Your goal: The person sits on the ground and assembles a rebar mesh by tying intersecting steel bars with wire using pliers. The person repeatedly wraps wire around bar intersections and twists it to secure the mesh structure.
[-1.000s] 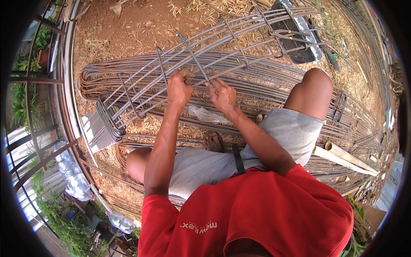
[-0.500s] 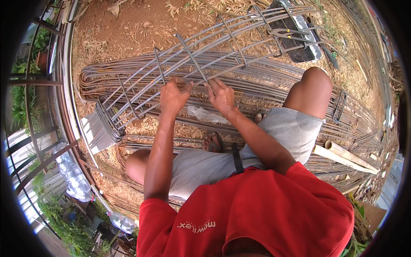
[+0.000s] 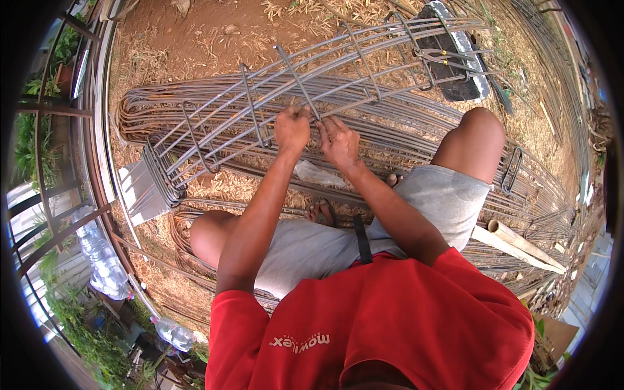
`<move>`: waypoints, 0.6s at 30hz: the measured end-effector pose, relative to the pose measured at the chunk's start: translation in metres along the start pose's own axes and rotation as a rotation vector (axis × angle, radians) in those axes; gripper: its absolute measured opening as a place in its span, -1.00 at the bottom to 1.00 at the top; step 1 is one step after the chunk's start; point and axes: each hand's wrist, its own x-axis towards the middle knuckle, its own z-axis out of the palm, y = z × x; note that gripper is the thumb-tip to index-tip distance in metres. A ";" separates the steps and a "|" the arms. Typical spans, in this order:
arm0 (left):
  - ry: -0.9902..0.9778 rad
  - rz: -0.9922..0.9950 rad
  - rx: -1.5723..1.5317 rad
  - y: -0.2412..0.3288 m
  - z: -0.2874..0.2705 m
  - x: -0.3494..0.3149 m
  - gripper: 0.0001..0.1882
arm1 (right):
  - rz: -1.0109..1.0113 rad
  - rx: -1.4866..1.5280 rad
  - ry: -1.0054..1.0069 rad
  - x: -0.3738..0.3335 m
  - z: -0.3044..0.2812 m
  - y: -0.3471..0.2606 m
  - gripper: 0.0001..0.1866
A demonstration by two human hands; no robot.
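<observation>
A long cage of steel reinforcing bars (image 3: 270, 91) with square stirrups lies slantwise before me. My left hand (image 3: 292, 130) is closed at the cage's near side, its fingertips against the bars; whatever they pinch is too small to make out. Close beside it, my right hand (image 3: 340, 143) has its thumb and fingers closed at the near lower corner of a stirrup (image 3: 296, 79). A pair of pincers (image 3: 445, 56) rests on the cage's far right end. Several stirrups (image 3: 162, 174) are bunched at its left end.
Beneath the cage lies a broad stack of bent rebar (image 3: 214, 97). A black block with a white edge (image 3: 463, 81) sits under its right end. Clear plastic (image 3: 318, 174) lies near my feet. Bamboo pieces (image 3: 520, 244) are at right; a metal fence (image 3: 97, 123) stands left.
My left hand has moved right and slightly away from me, closer to my right hand. The right hand stays near the same stirrup corner. The cage appears slightly shifted to the right.
</observation>
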 end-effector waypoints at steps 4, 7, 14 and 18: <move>-0.024 0.042 -0.150 0.003 -0.008 -0.006 -0.68 | 0.018 -0.045 0.008 0.000 -0.002 -0.006 -0.81; -0.065 0.081 -0.051 0.011 -0.016 -0.006 -0.66 | 0.041 -0.033 -0.033 0.001 -0.004 -0.009 -0.81; -0.043 -0.013 -0.039 0.007 -0.004 0.001 -0.63 | 0.042 -0.049 -0.056 0.005 -0.012 -0.016 -0.80; -0.010 0.023 -0.137 0.001 0.005 -0.004 -0.60 | 0.076 -0.026 -0.088 0.007 -0.018 -0.021 -0.80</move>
